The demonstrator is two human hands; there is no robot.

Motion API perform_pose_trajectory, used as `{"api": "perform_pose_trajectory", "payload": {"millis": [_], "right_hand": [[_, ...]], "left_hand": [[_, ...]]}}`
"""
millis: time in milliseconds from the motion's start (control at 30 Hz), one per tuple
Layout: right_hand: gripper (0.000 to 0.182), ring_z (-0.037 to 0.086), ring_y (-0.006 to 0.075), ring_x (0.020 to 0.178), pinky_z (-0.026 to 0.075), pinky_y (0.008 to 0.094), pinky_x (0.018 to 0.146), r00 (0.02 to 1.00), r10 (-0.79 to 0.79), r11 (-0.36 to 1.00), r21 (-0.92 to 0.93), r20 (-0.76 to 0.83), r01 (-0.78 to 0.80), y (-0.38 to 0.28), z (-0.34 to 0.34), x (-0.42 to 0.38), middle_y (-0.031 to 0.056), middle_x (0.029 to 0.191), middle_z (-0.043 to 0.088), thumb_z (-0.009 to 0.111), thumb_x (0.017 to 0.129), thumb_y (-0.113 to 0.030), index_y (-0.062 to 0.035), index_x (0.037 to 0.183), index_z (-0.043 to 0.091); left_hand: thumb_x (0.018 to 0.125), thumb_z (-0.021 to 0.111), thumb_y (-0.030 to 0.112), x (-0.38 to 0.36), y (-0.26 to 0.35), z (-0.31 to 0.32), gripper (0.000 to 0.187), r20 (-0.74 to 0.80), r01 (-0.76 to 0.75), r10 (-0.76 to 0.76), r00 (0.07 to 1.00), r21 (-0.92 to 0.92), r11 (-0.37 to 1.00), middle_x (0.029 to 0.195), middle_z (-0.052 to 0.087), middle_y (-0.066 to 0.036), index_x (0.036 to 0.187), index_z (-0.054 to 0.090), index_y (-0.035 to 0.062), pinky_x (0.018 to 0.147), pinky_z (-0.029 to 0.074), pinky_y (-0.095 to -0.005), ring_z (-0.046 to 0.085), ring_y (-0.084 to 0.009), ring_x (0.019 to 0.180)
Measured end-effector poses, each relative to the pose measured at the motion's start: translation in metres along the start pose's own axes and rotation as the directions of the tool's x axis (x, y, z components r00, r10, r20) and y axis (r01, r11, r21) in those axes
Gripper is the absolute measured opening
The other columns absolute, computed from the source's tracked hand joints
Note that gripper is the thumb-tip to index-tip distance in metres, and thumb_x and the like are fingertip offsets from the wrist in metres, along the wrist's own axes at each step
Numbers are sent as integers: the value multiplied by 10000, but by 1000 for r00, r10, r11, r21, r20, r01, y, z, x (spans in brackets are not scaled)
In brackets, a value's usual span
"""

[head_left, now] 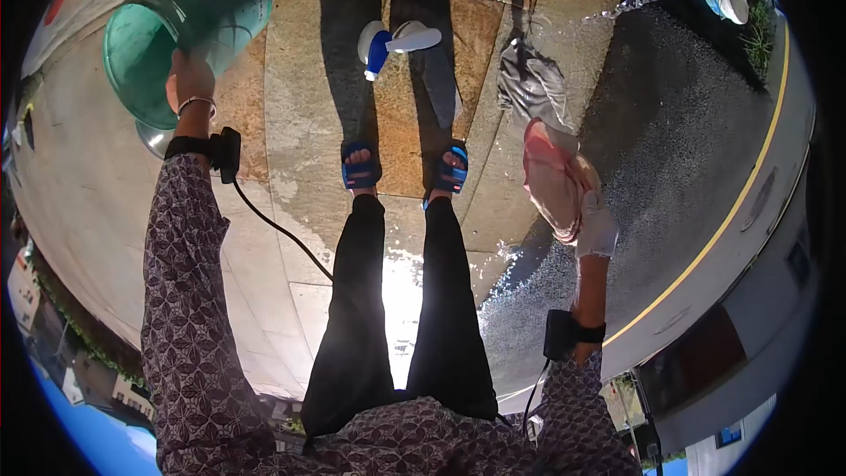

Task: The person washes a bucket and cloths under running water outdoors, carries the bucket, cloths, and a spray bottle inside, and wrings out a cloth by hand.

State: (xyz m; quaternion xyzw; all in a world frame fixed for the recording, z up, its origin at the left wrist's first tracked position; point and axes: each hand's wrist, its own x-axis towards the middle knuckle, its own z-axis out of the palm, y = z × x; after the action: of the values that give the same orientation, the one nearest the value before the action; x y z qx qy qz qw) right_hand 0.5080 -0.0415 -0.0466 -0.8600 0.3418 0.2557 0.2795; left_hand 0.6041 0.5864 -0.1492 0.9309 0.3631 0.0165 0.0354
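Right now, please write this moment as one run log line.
left hand: holds green bucket | right hand: gloved, holds pink cloth | spray bottle: on paving

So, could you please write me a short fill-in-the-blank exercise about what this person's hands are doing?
1. The left hand holds a large ____ jar.
2. The right hand grips a ____ cloth.
3. A spray bottle lies on the ____ ahead of the blue sandals.

Missing words: green; pink; paving
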Motion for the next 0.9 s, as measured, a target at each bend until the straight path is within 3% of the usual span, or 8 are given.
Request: {"api": "perform_pose_trajectory", "payload": {"millis": [133,200,333,467,567,633,767,900], "right_hand": [[517,577,174,815,484,313,688,971,107,948,315,-214,-35,67,-30,14,132,973,622,457,893,-420,-10,1207,493],[514,589,186,787,486,320,680,942,169,909,415,-290,-35,91,-42,13,141,951,633,440,896,-427,-21,1205,497],[546,559,144,859,476,290,721,935,178,980,140,-306,-141,84,-68,-6,105,1006,613,459,877,-481,-20,1157,539],[558,582,168,852,482,305,721,943,211,977,29,-258,-211,44,-75,5,113,974,620,438,880,-488,-5,1138,545],[458,577,174,919,469,296,770,969,129,956,288,-212,-64,34,-71,39,90,1012,609,477,887,-397,-19,1136,546],[325,551,162,983,434,274,834,994,-11,659,747,-107,88,30,-62,68,65,1073,584,500,890,-242,-41,1143,539],[353,539,94,895,419,220,800,990,-137,624,775,-24,105,-48,-88,83,35,1049,571,566,852,-150,-26,1179,518],[325,531,158,1018,412,280,887,945,-327,295,949,-8,110,-93,-103,99,81,1101,557,505,856,-73,15,1168,489]], "left_hand": [[803,419,473,19,-3,0,388,141,-57,34,989,162,985,1035,586,-173,1017,554,179,810,426,-418,545,-351,977],[843,485,239,12,7,-13,246,97,-48,58,994,-104,993,1083,580,-99,1052,555,130,793,444,-339,575,-274,957],[837,544,188,-40,71,-54,209,-201,-148,179,963,159,976,1005,595,-106,1023,556,94,764,449,-336,585,-230,899],[804,594,172,-107,114,-62,172,47,-370,414,909,-366,854,867,613,-110,944,571,76,721,472,-325,608,-221,826],[802,586,149,-172,155,-62,143,294,-354,543,787,-505,787,841,623,-109,920,563,71,629,476,-319,622,-232,750],[806,577,145,-208,181,-61,133,397,-334,573,717,-526,782,805,626,-113,923,565,84,605,476,-329,626,-251,729],[813,575,174,-252,216,-50,140,576,-218,537,616,-531,819,768,626,-131,911,577,74,623,470,-330,625,-255,730],[819,566,171,-264,241,-34,148,603,-141,547,581,-587,797,755,618,-120,887,584,42,637,465,-296,611,-215,706]]}}
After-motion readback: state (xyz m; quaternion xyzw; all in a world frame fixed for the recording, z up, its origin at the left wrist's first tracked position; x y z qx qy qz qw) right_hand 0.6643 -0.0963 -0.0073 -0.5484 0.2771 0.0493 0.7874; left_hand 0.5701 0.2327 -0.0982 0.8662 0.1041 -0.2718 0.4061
